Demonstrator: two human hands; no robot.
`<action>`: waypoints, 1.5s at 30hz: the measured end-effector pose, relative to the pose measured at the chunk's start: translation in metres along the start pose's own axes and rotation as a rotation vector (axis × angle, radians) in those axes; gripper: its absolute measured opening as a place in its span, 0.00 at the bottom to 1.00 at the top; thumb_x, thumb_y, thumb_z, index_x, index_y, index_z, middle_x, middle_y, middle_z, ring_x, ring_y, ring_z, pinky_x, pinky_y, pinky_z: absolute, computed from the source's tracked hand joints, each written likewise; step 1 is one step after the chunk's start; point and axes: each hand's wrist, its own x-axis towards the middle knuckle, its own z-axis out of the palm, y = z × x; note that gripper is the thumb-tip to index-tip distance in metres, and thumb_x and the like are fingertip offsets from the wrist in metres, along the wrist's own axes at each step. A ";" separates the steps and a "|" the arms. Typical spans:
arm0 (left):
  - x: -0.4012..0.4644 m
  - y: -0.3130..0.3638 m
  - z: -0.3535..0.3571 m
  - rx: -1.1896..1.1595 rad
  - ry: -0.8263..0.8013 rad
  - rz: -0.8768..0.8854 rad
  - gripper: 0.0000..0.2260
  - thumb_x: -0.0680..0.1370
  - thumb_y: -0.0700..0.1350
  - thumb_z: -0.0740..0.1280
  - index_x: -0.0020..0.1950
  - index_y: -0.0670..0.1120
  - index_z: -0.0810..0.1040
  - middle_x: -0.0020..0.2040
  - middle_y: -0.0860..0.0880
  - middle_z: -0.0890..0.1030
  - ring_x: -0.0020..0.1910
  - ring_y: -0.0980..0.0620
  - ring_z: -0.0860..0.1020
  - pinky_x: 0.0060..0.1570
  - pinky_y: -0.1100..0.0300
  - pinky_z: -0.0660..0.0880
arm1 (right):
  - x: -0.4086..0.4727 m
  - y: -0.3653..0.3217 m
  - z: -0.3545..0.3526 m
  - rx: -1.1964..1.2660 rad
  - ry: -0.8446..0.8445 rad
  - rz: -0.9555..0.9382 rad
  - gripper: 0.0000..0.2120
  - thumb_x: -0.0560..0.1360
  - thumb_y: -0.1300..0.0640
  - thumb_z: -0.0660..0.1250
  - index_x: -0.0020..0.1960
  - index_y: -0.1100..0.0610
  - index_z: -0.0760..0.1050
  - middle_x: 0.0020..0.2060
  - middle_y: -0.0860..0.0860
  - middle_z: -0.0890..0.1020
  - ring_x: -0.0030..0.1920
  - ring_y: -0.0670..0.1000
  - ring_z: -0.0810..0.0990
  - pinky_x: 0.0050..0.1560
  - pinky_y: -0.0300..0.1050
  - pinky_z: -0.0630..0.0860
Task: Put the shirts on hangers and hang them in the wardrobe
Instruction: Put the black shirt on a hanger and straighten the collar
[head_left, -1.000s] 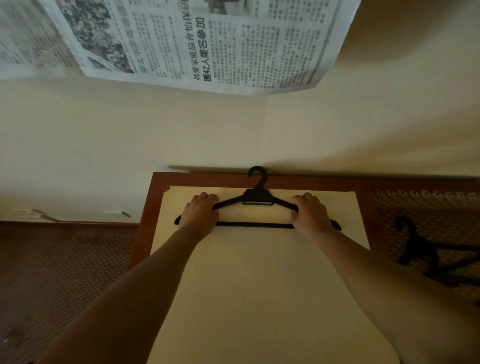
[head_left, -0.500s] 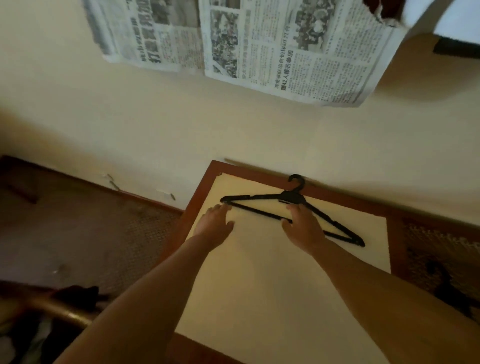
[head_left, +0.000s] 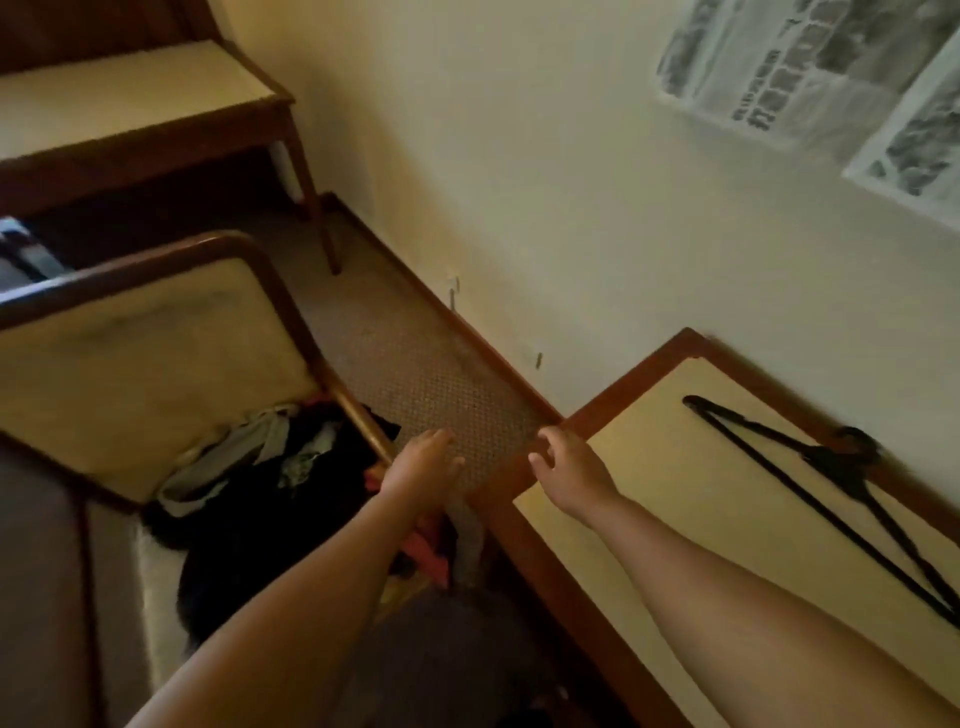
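Observation:
A black plastic hanger (head_left: 826, 499) lies flat on the cream-topped table (head_left: 649, 431) at the right, its hook near the wall. Nothing holds it. A heap of dark and light clothes (head_left: 270, 473) lies on the seat of an armchair (head_left: 130, 374) at the left. My left hand (head_left: 423, 465) hovers with loose fingers above the carpet, just right of the clothes heap. My right hand (head_left: 569, 470) hangs over the table's left corner, fingers relaxed and holding nothing.
Brown patterned carpet (head_left: 415, 374) fills the gap between armchair and table. A second cream-topped wooden table (head_left: 135, 98) stands at the upper left. Newspaper sheets (head_left: 810, 67) are stuck on the cream wall at the upper right. No wardrobe is in view.
Both hands have left the hanger, which stays on the table. My view has swung left, bringing the armchair and the clothes heap into sight, and both hands moved left with it.

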 end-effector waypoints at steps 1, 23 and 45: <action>-0.012 -0.021 -0.008 -0.031 0.005 -0.029 0.16 0.80 0.48 0.61 0.66 0.46 0.72 0.64 0.45 0.75 0.62 0.45 0.73 0.62 0.50 0.71 | 0.000 -0.020 0.015 -0.011 -0.028 -0.026 0.22 0.80 0.49 0.59 0.72 0.55 0.65 0.68 0.52 0.71 0.67 0.52 0.70 0.65 0.48 0.70; -0.108 -0.368 -0.080 -0.392 0.166 -0.658 0.18 0.80 0.46 0.62 0.70 0.45 0.70 0.65 0.44 0.74 0.61 0.46 0.75 0.57 0.54 0.75 | 0.106 -0.278 0.239 -0.196 -0.396 -0.267 0.17 0.80 0.53 0.60 0.66 0.60 0.71 0.61 0.57 0.76 0.62 0.58 0.75 0.59 0.49 0.71; 0.078 -0.539 0.016 -0.425 0.002 -0.849 0.29 0.77 0.33 0.61 0.77 0.43 0.57 0.73 0.38 0.64 0.70 0.39 0.66 0.67 0.52 0.65 | 0.311 -0.277 0.415 -0.414 -0.303 -0.229 0.18 0.77 0.60 0.61 0.66 0.62 0.68 0.66 0.62 0.69 0.64 0.65 0.67 0.58 0.58 0.69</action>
